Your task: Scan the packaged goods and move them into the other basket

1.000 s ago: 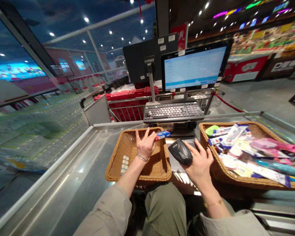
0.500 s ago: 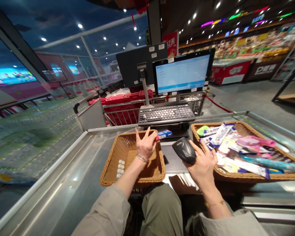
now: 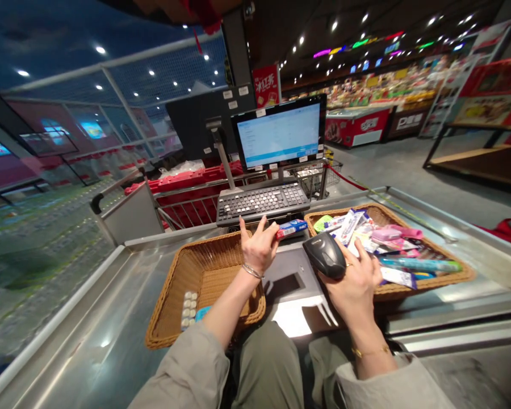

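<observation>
My left hand [image 3: 259,249] pinches a small blue and red packet [image 3: 292,228] between thumb and fingers, holding it out over the counter between two baskets. My right hand [image 3: 357,281] grips a black handheld scanner [image 3: 325,255], its head facing the packet a short way off. The left wicker basket [image 3: 170,295] holds a blister pack of white pieces [image 3: 189,304] and a blue item. The right wicker basket [image 3: 426,282] is heaped with several wrapped goods [image 3: 378,241].
A keyboard [image 3: 262,201] and a lit monitor [image 3: 280,134] stand behind the baskets on the steel checkout counter [image 3: 111,335]. A red shopping cart [image 3: 196,190] sits beyond. A dark scan window [image 3: 283,282] lies in the counter. Store shelves and a red chest [image 3: 357,125] are far right.
The view has swung to the right, so everything sits further left in frame. Both hands keep their grips; packet and scanner stay close together, at about the same distance apart.
</observation>
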`<control>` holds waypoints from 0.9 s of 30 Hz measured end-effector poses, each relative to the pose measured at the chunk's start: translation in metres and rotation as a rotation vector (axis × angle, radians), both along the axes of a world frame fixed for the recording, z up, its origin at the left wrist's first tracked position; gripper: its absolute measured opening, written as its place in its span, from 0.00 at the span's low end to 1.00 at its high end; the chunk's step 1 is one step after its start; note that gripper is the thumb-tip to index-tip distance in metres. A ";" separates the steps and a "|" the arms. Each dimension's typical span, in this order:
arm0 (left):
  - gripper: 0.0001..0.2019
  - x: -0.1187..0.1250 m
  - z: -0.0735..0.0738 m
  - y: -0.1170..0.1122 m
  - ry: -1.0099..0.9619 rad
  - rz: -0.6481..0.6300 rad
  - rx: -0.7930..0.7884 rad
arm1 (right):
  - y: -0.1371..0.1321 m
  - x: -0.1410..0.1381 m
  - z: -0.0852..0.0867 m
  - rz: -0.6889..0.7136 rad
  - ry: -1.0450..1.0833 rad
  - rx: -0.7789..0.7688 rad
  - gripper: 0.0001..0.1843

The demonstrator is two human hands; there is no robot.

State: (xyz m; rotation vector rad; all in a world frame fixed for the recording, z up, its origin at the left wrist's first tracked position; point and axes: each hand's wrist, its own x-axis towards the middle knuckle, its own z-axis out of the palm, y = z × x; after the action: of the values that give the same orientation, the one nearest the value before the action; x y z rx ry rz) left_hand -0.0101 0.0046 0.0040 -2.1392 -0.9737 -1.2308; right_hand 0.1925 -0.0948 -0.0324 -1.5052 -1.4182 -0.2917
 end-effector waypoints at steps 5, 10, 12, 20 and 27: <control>0.11 0.023 0.001 0.005 -0.009 -0.029 0.018 | -0.001 0.012 0.002 -0.064 0.051 -0.017 0.27; 0.13 0.045 0.004 0.010 -0.009 -0.078 0.022 | -0.003 0.025 0.004 -0.125 0.094 0.001 0.27; 0.13 0.055 0.006 0.012 -0.018 -0.096 0.017 | -0.003 0.030 0.004 -0.153 0.109 0.011 0.27; 0.14 0.095 0.010 0.022 -0.007 -0.158 -0.066 | -0.003 0.048 0.000 -0.234 0.177 0.035 0.26; 0.13 0.127 0.006 0.031 0.033 -0.195 -0.108 | -0.001 0.059 -0.010 -0.301 0.254 0.067 0.27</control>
State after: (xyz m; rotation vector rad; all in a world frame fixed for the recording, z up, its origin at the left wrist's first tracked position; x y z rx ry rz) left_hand 0.1170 0.0353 0.0095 -2.3781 -0.8512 -1.2528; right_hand 0.2511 -0.0960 -0.0423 -1.6359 -0.9741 -0.3158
